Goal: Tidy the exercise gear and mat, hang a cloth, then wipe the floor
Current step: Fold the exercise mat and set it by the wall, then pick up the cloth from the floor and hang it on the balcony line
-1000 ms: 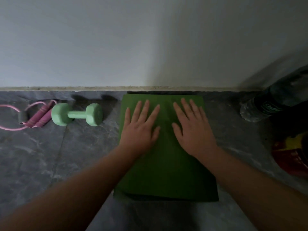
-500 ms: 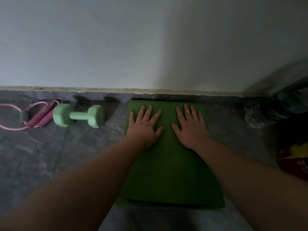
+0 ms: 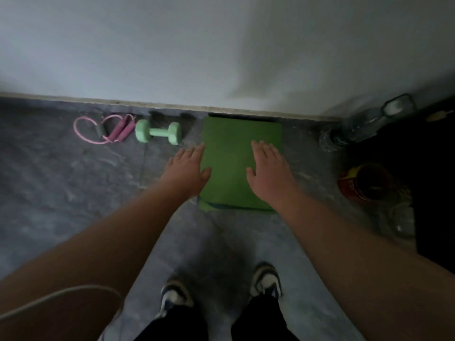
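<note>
The folded green mat [image 3: 229,143] lies flat on the grey floor, its far edge against the wall. My left hand [image 3: 188,168] is over the mat's left edge with fingers straight, partly over the floor. My right hand [image 3: 268,168] is spread over the mat's right half. Whether either hand touches the mat I cannot tell. Left of the mat lies a mint-green dumbbell [image 3: 157,132], and beyond it a pink resistance band with purple handles [image 3: 108,129].
A clear plastic bottle [image 3: 364,124] lies at the wall on the right. A red and yellow container [image 3: 364,183] and a dark object stand at the right edge. My two shoes [image 3: 221,289] stand on the grey floor [image 3: 73,193] below the mat.
The view has pulled back and up, and my shoes have come into sight. Both hands have drawn back from the mat's far end toward its middle, the left sliding to the left edge.
</note>
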Demonstrator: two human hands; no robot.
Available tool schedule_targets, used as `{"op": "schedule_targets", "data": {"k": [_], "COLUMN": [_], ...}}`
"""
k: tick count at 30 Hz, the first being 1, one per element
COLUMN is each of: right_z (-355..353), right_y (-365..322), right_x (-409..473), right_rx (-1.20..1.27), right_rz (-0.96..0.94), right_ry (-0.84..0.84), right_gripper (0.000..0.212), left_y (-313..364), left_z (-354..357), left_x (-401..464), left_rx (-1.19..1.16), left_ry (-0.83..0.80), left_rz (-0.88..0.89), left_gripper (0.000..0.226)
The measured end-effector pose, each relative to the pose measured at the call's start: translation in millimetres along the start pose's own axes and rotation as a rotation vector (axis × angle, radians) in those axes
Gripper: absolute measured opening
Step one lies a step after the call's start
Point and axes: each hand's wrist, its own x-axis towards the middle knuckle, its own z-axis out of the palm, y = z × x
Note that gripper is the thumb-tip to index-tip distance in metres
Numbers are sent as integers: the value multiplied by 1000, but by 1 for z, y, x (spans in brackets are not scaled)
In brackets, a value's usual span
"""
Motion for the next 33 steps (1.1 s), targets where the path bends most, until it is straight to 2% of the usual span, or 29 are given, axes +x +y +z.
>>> {"op": "schedule_targets", "data": {"k": [5,12,15,18,21,26,29,33], "right_z": [-124,-310,-369,-412,-433,-435,-420,-380], "right_y": [-62,-166,-213,-257,-300,-378,-427,-485], "right_x": [-92,-216,-259,-298,-335,-406,-465,-562], "right_rx": [161,280,293,269,287,224,178,133], "right_rz": [-29,-245,-400,-564,-686,-916,-1074,-1252], "right_ry": [15,67,83,79,35,-35,-44,-155], "right_gripper": [67,64,61,59,54,52,56,59], "left_y": [30,72,78,75,67,41,27,20], "left_z": [-113,-282,-327,-360,-384,-383,-360,-306], "left_x": [-125,-310,-392,-475,-556,-689,-774,-899], "left_rx": [-177,-263,-278,-298,-297,-311,-346,-400], "left_ry": [82,213,270,425,567,661,739,879], "left_rz": [-6,-62,-146,-285,-427,-625,-764,-940], "left_gripper": [62,60,64,63,60,62,63,61]}}
